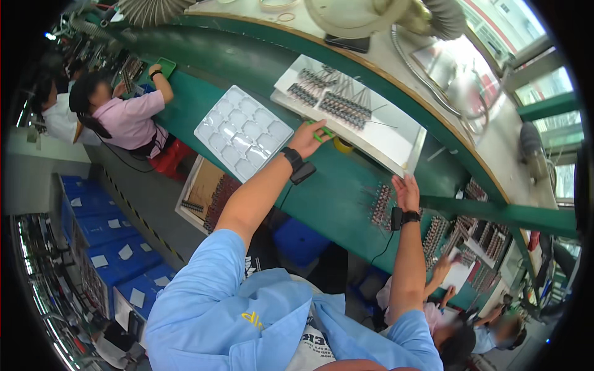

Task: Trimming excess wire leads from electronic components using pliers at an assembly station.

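A shallow white tray (396,145) carries rows of small dark parts (346,110) with thin wire leads. Closed at its near edge is my left hand (307,140), with a small green tool (323,132) at the fingers; its kind is unclear. My right hand (406,192) grips the tray's near right corner, fingertips at the rim and thumb partly hidden. Left of the tray lies a clear plastic blister tray (244,133) with moulded pockets. A yellow ring (342,146) shows partly under the tray's edge.
More rows of parts (380,204) lie on the green bench (334,185) beside my right wrist. A person in pink (133,111) works at the far left; other people sit at the lower right. Blue bins (111,229) stand on the left. Above the bench runs a shelf (284,28).
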`<state>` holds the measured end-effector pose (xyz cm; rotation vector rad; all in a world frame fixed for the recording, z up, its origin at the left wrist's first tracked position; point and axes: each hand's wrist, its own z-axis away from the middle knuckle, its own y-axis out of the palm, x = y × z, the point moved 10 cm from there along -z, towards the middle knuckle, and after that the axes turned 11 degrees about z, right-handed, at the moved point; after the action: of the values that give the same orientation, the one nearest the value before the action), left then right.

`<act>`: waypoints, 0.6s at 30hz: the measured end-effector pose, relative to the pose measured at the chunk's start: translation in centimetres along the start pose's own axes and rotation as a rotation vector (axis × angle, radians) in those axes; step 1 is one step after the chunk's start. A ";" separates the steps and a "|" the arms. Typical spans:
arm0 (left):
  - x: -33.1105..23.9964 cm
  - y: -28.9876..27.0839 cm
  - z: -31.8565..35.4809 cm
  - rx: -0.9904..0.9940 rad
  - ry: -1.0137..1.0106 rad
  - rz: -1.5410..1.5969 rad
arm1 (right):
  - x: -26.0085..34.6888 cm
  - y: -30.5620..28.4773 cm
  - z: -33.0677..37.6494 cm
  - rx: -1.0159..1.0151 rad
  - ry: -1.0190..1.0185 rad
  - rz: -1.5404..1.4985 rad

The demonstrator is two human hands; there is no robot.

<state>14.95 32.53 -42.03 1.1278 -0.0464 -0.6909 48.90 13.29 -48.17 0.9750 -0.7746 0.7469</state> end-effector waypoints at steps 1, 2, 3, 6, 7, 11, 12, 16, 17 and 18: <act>-0.1 0.6 -0.3 0.006 -0.003 -0.007 | 0.0 -0.5 -0.5 -0.019 -0.026 -0.002; -0.6 0.7 -0.2 0.007 0.002 -0.012 | 0.0 -0.6 -0.9 -0.029 -0.046 -0.005; -0.9 0.3 -0.5 0.010 0.018 0.002 | 0.1 -0.5 -1.4 -0.038 -0.069 -0.009; -1.4 -1.0 -1.8 0.008 0.024 -0.126 | 0.2 -0.4 -2.2 -0.014 -0.097 0.012; -1.9 -1.5 -2.1 0.017 0.032 -0.116 | 0.3 -0.4 -2.7 -0.012 -0.112 0.016; -2.4 -3.0 -3.3 0.061 0.062 -0.356 | 0.2 -0.1 -2.7 -0.030 -0.130 0.045; -2.6 -3.5 -3.6 0.051 0.060 -0.431 | 0.3 0.0 -2.6 -0.034 -0.143 0.054; -3.6 -4.4 -4.4 0.064 0.075 -0.633 | 0.6 0.9 -2.5 -0.060 -0.135 0.097; -4.2 -4.3 -4.5 0.070 0.099 -0.682 | 1.2 0.8 -2.8 -0.079 -0.126 0.152; -4.3 -4.7 -4.1 0.066 0.122 -0.728 | 1.2 0.6 -2.6 -0.097 -0.107 0.206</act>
<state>10.79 37.01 -46.57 1.2501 0.4690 -1.2664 49.61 16.09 -47.86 0.8609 -1.0067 0.8319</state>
